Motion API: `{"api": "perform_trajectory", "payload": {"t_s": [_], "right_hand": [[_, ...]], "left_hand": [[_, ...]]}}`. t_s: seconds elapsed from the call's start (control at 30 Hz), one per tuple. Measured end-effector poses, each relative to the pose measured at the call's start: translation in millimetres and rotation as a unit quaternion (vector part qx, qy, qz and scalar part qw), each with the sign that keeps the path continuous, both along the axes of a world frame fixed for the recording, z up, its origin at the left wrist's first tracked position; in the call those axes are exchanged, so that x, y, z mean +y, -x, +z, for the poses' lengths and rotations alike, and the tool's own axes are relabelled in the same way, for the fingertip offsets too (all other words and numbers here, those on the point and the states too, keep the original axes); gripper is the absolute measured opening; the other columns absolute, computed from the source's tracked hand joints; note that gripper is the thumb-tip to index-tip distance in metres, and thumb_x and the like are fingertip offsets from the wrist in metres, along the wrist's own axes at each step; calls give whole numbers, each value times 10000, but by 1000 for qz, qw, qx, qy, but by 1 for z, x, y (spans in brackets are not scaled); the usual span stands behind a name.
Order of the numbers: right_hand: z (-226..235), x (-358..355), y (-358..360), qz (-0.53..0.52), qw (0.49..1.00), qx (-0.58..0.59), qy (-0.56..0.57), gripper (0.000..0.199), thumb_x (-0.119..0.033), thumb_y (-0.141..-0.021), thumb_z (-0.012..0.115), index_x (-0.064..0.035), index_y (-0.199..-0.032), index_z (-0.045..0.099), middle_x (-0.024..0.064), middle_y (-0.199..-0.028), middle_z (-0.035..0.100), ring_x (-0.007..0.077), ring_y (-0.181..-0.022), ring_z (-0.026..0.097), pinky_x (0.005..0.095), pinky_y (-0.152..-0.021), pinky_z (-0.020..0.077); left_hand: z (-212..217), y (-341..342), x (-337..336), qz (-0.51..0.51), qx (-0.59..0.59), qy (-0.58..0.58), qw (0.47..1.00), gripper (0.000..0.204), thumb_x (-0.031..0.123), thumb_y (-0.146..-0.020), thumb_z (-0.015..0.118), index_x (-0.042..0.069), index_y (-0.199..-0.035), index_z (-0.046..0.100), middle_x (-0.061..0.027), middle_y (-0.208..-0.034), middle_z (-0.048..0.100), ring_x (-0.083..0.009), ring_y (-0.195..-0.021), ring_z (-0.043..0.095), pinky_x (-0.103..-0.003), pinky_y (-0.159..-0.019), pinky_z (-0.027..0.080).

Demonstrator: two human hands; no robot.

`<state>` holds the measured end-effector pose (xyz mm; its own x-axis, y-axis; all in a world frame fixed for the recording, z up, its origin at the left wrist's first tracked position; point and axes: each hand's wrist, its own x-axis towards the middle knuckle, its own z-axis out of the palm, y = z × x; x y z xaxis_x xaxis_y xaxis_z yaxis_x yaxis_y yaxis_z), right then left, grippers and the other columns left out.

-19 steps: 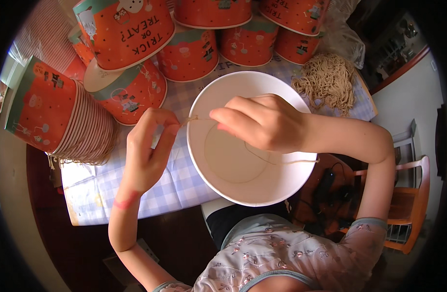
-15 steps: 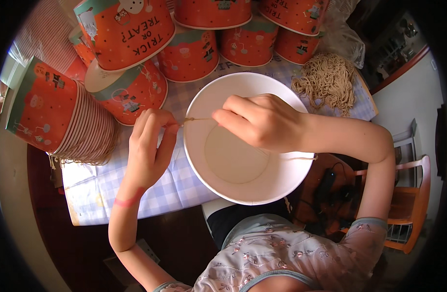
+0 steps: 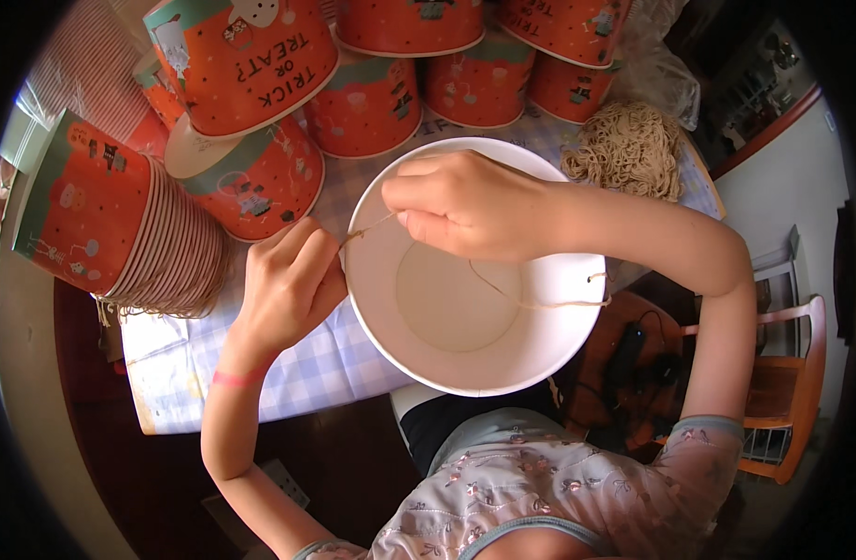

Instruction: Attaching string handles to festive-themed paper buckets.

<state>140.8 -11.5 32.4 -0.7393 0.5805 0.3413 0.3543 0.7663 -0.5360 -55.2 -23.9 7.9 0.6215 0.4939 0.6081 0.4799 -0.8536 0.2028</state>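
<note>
A paper bucket [image 3: 554, 341] with a white inside faces up in front of me, at the table's near edge. Thin tan string [image 3: 488, 280] runs across it, out over the right rim beside a small hole. At the left rim the string carries a small knot. My left hand [image 3: 292, 285] is closed just outside that rim, pinching the string. Over the bucket's far half, my right hand [image 3: 470, 205] is closed on the string too, pulling a short length fairly straight between both hands. The fingertips of my left hand are partly hidden.
Orange patterned paper buckets [image 3: 362, 107] are piled along the far side. A nested stack [image 3: 83, 205] lies tilted at the left, with string hanging from its lower end. A heap of tan string [image 3: 628, 149] sits at the far right. A wooden chair [image 3: 787, 383] stands to the right.
My right hand has moved slightly away from me and left with the string. The left hand has turned and dropped a little nearer. More string shows inside the bucket.
</note>
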Motion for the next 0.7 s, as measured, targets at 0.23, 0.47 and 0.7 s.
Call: {"api": "perform_trajectory", "payload": {"t_s": [0.23, 0.47, 0.7], "right_hand": [[8, -1, 1, -16, 990, -44, 137, 128, -59, -716, 380, -9, -604, 341, 81, -481, 341, 152, -447, 336, 286, -450, 313], [-5, -2, 11, -39, 977, -46, 204, 104, -69, -717, 411, 3, -643, 395, 112, -500, 433, 195, -460, 421, 299, -450, 334], [-28, -1, 15, -4, 988, -71, -135, 78, -61, -627, 489, -6, -639, 435, 106, -482, 463, 224, -436, 494, 315, -406, 403]], "left_hand": [[-2, 0, -1, 16, -22, -65, 998, 173, -54, -452, 477, 23, -541, 351, -66, -491, 310, -201, -394, 357, -291, -335, 292], [0, 1, 2, 17, -38, -126, 991, 170, -53, -435, 465, 19, -542, 354, -71, -504, 336, -193, -393, 344, -274, -335, 294], [-2, -9, -10, -26, -386, 401, 830, 81, -7, -703, 327, 12, -625, 344, -14, -532, 333, -52, -434, 257, -181, -369, 235]]}}
